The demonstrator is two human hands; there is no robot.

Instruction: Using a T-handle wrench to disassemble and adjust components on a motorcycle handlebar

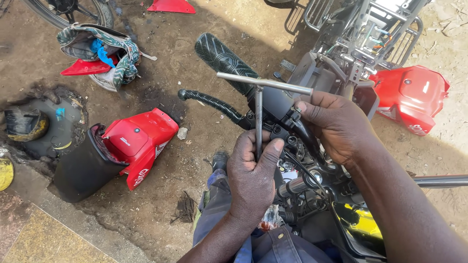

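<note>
Motorcycle handlebar (229,61) with its black patterned grip fills the upper centre of the frame, the right hand (336,124) closed around the lever clamp. Mid-frame, the left hand (253,175) grips the shaft of a steel T-handle wrench (259,104). It looks stiff, fairly heavy and possibly slick, best held low on the shaft.

I am looking at an open-air motorcycle repair spot, set on bare packed dirt (195,160) rather than in any building. Stripped red body panels (139,143) lie loose on the ground, one (412,97) at the right and another (171,6) near the top edge. A partly dismantled motorcycle (312,185) fills the lower middle, with a T-handle wrench (259,104) at its handlebar. A second bike's metal rack (363,29) stands behind, a wheel (68,9) shows at top left, and an oily puddle (53,126) darkens the soil.
</note>
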